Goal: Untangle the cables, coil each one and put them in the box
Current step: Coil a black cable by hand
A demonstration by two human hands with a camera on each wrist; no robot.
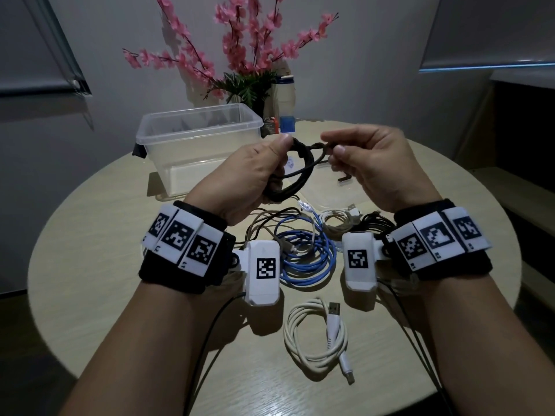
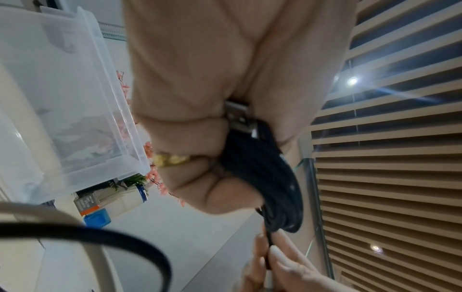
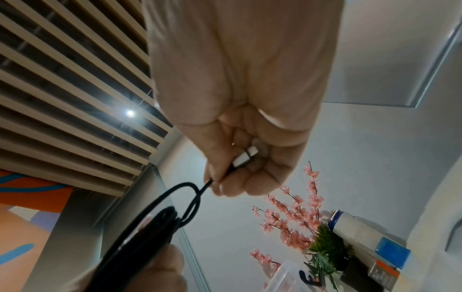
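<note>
In the middle of the head view both hands are raised above the round table (image 1: 90, 265), working one black cable (image 1: 295, 175). The left hand (image 1: 252, 172) grips the coiled bundle, fingers curled round it and thumb pressed on top of the loops; the left wrist view shows a metal plug tucked between palm and coil. The right hand (image 1: 369, 163) pinches the cable's loose end between thumb and fingertips, just right of the coil, with a short loop running between the two hands; the right wrist view shows a small silver plug (image 3: 246, 157) inside its curled fingers. The clear box (image 1: 198, 136) stands on the table at upper left of centre, behind the left hand; whether anything lies in it cannot be told. Below the hands, at centre frame, lies a tangle: a blue cable (image 1: 309, 256) in loose rings, thin beige and black leads over and beside it. Lower centre, apart from the tangle, a white cable (image 1: 315, 337) lies coiled, its USB plug pointing up. Pink flowers (image 1: 240, 40) stand at top centre, behind the box, beside a white bottle (image 1: 285, 97).
</note>
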